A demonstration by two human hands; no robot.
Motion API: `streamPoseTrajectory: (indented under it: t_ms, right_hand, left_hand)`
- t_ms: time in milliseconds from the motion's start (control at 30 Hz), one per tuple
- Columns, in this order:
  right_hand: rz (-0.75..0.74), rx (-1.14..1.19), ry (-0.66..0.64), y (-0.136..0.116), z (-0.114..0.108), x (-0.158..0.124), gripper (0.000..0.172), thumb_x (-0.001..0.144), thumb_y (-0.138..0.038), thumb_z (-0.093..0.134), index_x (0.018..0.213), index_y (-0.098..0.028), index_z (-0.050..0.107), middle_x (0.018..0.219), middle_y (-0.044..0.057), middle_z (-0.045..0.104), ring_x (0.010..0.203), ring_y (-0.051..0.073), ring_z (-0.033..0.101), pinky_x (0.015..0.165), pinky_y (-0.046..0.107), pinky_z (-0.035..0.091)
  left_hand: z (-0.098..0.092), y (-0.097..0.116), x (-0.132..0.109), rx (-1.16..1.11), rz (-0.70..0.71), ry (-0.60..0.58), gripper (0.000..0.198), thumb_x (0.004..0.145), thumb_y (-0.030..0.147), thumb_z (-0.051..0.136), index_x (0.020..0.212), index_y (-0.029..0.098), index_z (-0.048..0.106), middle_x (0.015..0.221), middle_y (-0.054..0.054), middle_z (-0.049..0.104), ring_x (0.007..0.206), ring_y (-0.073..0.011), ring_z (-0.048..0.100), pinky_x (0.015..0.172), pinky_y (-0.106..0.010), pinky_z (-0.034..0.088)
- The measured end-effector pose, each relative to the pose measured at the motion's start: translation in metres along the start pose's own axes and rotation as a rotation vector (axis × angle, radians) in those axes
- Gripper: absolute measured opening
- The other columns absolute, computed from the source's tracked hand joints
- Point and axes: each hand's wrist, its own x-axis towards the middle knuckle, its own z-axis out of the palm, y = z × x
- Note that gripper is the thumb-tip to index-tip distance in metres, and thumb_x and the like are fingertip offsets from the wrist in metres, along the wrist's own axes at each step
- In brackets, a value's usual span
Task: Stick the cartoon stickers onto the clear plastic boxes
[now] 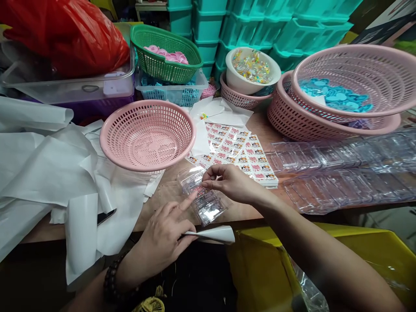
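A clear plastic case [211,210] lies on the table in front of me, with a small red-patterned sticker [197,190] on its middle. My left hand [170,232] grips a folded white sheet of paper [217,234] between thumb and fingers, while its index finger stretches out to touch the case by the sticker. Above the case, my right hand [227,182] has thumb and fingers pinched together over the sticker's edge. What sits in that pinch, if anything, is too small to make out. Just beyond lies a stack of cat-print sticker sheets [256,158].
A pink basket [147,162] stands behind my left hand. White backing paper [42,167] heaps up at left. Rows of clear plastic cases [344,186] lie at right, below pink baskets [302,125] with blue pieces. A green basket [169,71] and white bowl [232,71] are farther back.
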Motion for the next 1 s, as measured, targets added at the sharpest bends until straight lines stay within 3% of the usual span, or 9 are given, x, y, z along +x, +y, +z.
streamPoseTrajectory:
  t_ms: [133,200,333,400,533,667,800,867,1000]
  right_hand:
    - [0.006,-0.234,0.088,-0.008,0.009,-0.006,0.024,0.082,-0.042,0.069,0.074,-0.019,0.064,0.074,0.003,0.066,0.069,0.016,0.056,0.065,0.03,0.04]
    - [0.029,-0.432,0.212,-0.009,0.012,-0.012,0.016,0.082,-0.034,0.07,0.09,-0.021,0.066,0.078,0.004,0.069,0.07,0.018,0.057,0.064,0.03,0.037]
    - [0.117,-0.576,0.551,0.005,0.002,-0.022,0.039,0.088,-0.043,0.064,0.119,-0.021,0.06,0.084,0.008,0.069,0.072,0.022,0.058,0.065,0.031,0.036]
    - [0.117,-0.417,0.536,0.016,-0.004,-0.022,0.037,0.091,-0.052,0.055,0.106,-0.019,0.063,0.083,0.008,0.067,0.074,0.022,0.058,0.067,0.031,0.038]
    - [0.019,-0.121,0.311,0.033,0.004,-0.015,0.056,0.088,-0.072,0.047,0.082,-0.017,0.062,0.075,0.004,0.061,0.073,0.018,0.054,0.066,0.03,0.04]
    - [0.078,-0.006,0.257,0.036,0.027,-0.003,0.059,0.082,-0.076,0.051,0.072,-0.018,0.055,0.066,0.0,0.052,0.066,0.015,0.049,0.06,0.028,0.038]
    - [0.128,0.121,0.34,0.032,0.041,-0.001,0.054,0.076,-0.07,0.064,0.085,-0.018,0.054,0.075,0.001,0.057,0.074,0.017,0.056,0.064,0.027,0.044]
    - [0.116,0.235,0.356,0.029,0.046,-0.006,0.058,0.071,-0.063,0.074,0.099,-0.018,0.054,0.089,0.005,0.064,0.086,0.019,0.061,0.072,0.029,0.048]
    - [0.103,0.522,0.399,0.027,0.036,-0.044,0.075,0.06,-0.05,0.086,0.116,-0.02,0.048,0.107,0.008,0.068,0.098,0.021,0.065,0.084,0.032,0.052]
  left_hand:
    - [0.002,-0.001,0.004,0.043,0.003,-0.071,0.012,0.089,0.022,0.067,0.077,0.021,0.065,0.161,-0.001,0.038,0.107,-0.0269,0.055,0.084,-0.044,0.051]
    - [0.001,-0.002,0.005,0.072,-0.014,-0.081,0.012,0.089,0.022,0.067,0.077,0.021,0.065,0.159,-0.001,0.041,0.105,-0.0265,0.056,0.082,-0.044,0.051]
    - [-0.002,-0.003,0.003,0.022,-0.029,-0.057,0.007,0.086,0.021,0.069,0.079,0.022,0.069,0.158,0.001,0.043,0.11,-0.0284,0.056,0.09,-0.05,0.052]
    - [0.001,-0.005,0.001,-0.071,-0.034,-0.027,0.005,0.085,0.02,0.072,0.081,0.023,0.073,0.16,0.001,0.039,0.129,-0.033,0.048,0.103,-0.057,0.046]
    - [0.015,-0.01,0.001,-0.378,-0.115,0.01,0.002,0.079,0.02,0.077,0.079,0.022,0.078,0.168,0.0,0.014,0.153,-0.0406,0.014,0.116,-0.069,0.027]
    - [0.033,-0.017,0.002,-0.747,-0.189,-0.024,0.007,0.077,0.024,0.08,0.077,0.018,0.078,0.169,-0.003,0.0,0.147,-0.0381,0.034,0.111,-0.056,0.045]
    - [0.044,-0.022,0.0,-0.792,-0.076,0.114,0.009,0.078,0.023,0.079,0.075,0.015,0.076,0.167,-0.002,-0.012,0.151,-0.0389,0.019,0.118,-0.058,0.031]
    - [0.043,-0.02,-0.002,-0.735,-0.043,0.122,0.01,0.078,0.024,0.079,0.073,0.015,0.076,0.169,-0.006,0.002,0.151,-0.0388,0.019,0.118,-0.06,0.03]
    - [0.026,-0.006,-0.008,-0.658,0.011,-0.006,0.009,0.079,0.029,0.077,0.075,0.022,0.077,0.146,-0.015,0.054,0.142,-0.0376,0.043,0.113,-0.06,0.04]
